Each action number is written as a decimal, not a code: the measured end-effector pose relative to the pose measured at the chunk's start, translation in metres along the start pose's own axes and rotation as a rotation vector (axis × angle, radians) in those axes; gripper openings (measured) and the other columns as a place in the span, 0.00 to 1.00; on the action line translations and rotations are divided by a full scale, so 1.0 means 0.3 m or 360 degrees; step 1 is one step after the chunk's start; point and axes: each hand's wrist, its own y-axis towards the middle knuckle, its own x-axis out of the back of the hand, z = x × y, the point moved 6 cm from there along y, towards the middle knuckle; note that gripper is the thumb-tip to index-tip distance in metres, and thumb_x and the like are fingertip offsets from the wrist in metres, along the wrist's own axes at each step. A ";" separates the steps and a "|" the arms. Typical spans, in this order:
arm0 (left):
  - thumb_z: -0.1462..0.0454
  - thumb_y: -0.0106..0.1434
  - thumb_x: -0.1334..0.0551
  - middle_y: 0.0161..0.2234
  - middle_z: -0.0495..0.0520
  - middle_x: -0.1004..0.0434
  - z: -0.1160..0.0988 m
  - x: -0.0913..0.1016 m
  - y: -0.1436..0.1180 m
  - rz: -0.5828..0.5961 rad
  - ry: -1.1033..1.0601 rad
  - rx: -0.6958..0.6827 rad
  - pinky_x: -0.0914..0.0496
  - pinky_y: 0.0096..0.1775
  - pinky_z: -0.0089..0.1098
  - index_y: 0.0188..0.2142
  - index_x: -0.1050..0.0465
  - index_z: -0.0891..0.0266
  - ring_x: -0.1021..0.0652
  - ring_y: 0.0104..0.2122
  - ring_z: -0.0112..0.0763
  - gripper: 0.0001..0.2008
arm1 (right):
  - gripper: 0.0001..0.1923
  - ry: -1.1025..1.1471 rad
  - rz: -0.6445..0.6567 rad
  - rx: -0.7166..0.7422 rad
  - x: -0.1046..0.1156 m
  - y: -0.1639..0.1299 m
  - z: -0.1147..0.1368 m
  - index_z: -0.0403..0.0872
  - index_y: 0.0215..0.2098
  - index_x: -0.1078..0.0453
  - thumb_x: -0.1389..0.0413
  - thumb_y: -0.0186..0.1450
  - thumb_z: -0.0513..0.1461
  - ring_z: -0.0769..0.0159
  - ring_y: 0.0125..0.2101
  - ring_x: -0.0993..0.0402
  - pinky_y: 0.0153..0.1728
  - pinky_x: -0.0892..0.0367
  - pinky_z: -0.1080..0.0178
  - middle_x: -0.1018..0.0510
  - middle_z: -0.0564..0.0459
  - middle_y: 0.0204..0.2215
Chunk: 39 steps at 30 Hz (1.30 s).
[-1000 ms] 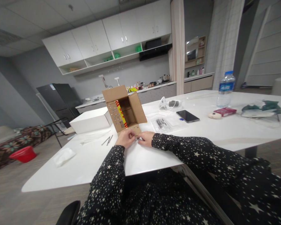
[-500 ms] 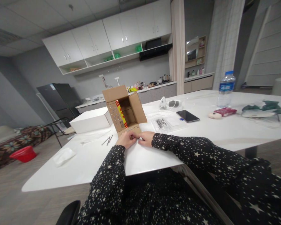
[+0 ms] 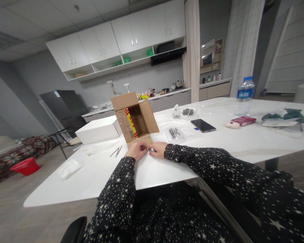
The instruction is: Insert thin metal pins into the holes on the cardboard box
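Observation:
An open cardboard box (image 3: 134,118) stands on the white table (image 3: 218,141), its flaps dotted with small metal fasteners. My left hand (image 3: 136,150) rests at the box's near flap, its fingers pinched on something small at the flap's edge. My right hand (image 3: 157,149) lies beside it, fingertips touching the same spot. What the fingers hold is too small to make out. Two thin metal pins (image 3: 116,152) lie on the table left of my left hand.
A white box (image 3: 98,130) sits left of the cardboard box. A clear bag of small parts (image 3: 178,133), a phone (image 3: 203,125), a water bottle (image 3: 244,96) and a red packet (image 3: 243,120) lie to the right. A crumpled plastic bag (image 3: 69,168) is at the near left.
My left fingers have shifted slightly at the box's near flap. Both hands stay in the same place.

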 end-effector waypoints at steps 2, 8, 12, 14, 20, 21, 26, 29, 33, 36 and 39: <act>0.66 0.50 0.42 0.27 0.50 0.24 -0.001 -0.002 0.001 -0.0002 -0.0010 -0.0013 0.32 0.32 0.28 0.29 0.25 0.61 0.27 0.27 0.28 0.08 | 0.17 -0.0001 -0.0008 0.0016 0.003 -0.001 0.003 0.46 0.44 0.28 0.50 0.60 0.43 0.61 0.33 0.27 0.33 0.37 0.65 0.22 0.49 0.31; 0.68 0.50 0.42 0.28 0.50 0.23 -0.010 -0.003 0.002 -0.0014 -0.0028 -0.0039 0.31 0.33 0.28 0.30 0.25 0.61 0.26 0.27 0.27 0.09 | 0.17 0.0003 0.0005 0.0004 0.006 -0.005 0.007 0.46 0.45 0.28 0.49 0.60 0.43 0.62 0.33 0.27 0.32 0.37 0.65 0.22 0.49 0.32; 0.69 0.49 0.42 0.27 0.49 0.24 -0.015 0.000 0.001 -0.0043 -0.0014 -0.0070 0.32 0.32 0.27 0.29 0.25 0.60 0.26 0.27 0.26 0.09 | 0.17 0.0003 -0.0007 0.0008 0.006 -0.005 0.006 0.46 0.45 0.28 0.50 0.60 0.43 0.62 0.33 0.26 0.33 0.37 0.65 0.22 0.49 0.32; 0.69 0.49 0.42 0.27 0.49 0.24 -0.011 -0.002 0.002 -0.0043 -0.0002 -0.0073 0.32 0.32 0.27 0.29 0.25 0.60 0.27 0.27 0.26 0.09 | 0.18 0.0005 -0.0001 0.0009 0.002 -0.004 0.004 0.46 0.45 0.28 0.50 0.60 0.43 0.62 0.33 0.26 0.34 0.37 0.65 0.22 0.49 0.31; 0.65 0.54 0.43 0.31 0.51 0.26 0.007 0.028 0.008 -0.0221 0.0199 0.0030 0.32 0.38 0.30 0.32 0.27 0.60 0.26 0.33 0.30 0.08 | 0.19 -0.0006 -0.0015 -0.0011 -0.007 0.005 -0.004 0.46 0.45 0.28 0.50 0.59 0.44 0.60 0.34 0.26 0.34 0.37 0.64 0.22 0.48 0.32; 0.64 0.55 0.43 0.33 0.52 0.26 0.012 0.038 0.007 -0.0279 0.0249 0.0081 0.33 0.40 0.31 0.33 0.27 0.60 0.26 0.35 0.31 0.08 | 0.19 -0.0014 -0.0009 -0.0020 -0.009 0.007 -0.005 0.46 0.44 0.27 0.50 0.59 0.44 0.59 0.35 0.27 0.34 0.37 0.64 0.22 0.48 0.32; 0.61 0.56 0.43 0.37 0.55 0.28 0.047 0.069 -0.007 -0.0419 0.0462 0.0386 0.34 0.43 0.36 0.37 0.29 0.59 0.27 0.41 0.38 0.10 | 0.17 -0.0026 0.0035 -0.0065 -0.010 0.011 -0.003 0.47 0.43 0.27 0.49 0.59 0.43 0.61 0.34 0.27 0.33 0.38 0.65 0.22 0.49 0.32; 0.59 0.57 0.44 0.38 0.56 0.29 0.065 0.065 -0.012 -0.0361 0.0513 0.0504 0.34 0.42 0.38 0.38 0.30 0.58 0.27 0.42 0.40 0.11 | 0.17 -0.0034 0.0040 -0.0093 -0.008 0.010 -0.002 0.48 0.43 0.27 0.49 0.59 0.43 0.63 0.33 0.27 0.33 0.38 0.66 0.22 0.50 0.31; 0.60 0.58 0.45 0.39 0.55 0.28 0.066 0.062 -0.010 -0.0285 0.0517 0.0560 0.34 0.42 0.36 0.39 0.31 0.58 0.27 0.43 0.38 0.10 | 0.17 -0.0051 0.0043 -0.0059 -0.012 0.012 -0.001 0.47 0.44 0.28 0.49 0.59 0.43 0.63 0.34 0.27 0.33 0.39 0.66 0.22 0.50 0.32; 0.61 0.59 0.45 0.40 0.55 0.28 0.063 0.068 -0.011 -0.0286 0.0508 0.0606 0.34 0.42 0.36 0.39 0.31 0.58 0.27 0.43 0.37 0.10 | 0.17 -0.0054 0.0041 -0.0040 -0.014 0.014 -0.002 0.47 0.44 0.28 0.49 0.60 0.44 0.62 0.34 0.27 0.32 0.39 0.65 0.22 0.49 0.32; 0.60 0.60 0.45 0.40 0.54 0.28 0.067 0.073 -0.014 -0.0321 0.0491 0.0640 0.34 0.42 0.36 0.40 0.31 0.58 0.27 0.43 0.37 0.10 | 0.17 -0.0048 0.0030 -0.0059 -0.014 0.014 -0.006 0.47 0.43 0.27 0.49 0.59 0.44 0.62 0.34 0.27 0.32 0.39 0.65 0.22 0.50 0.31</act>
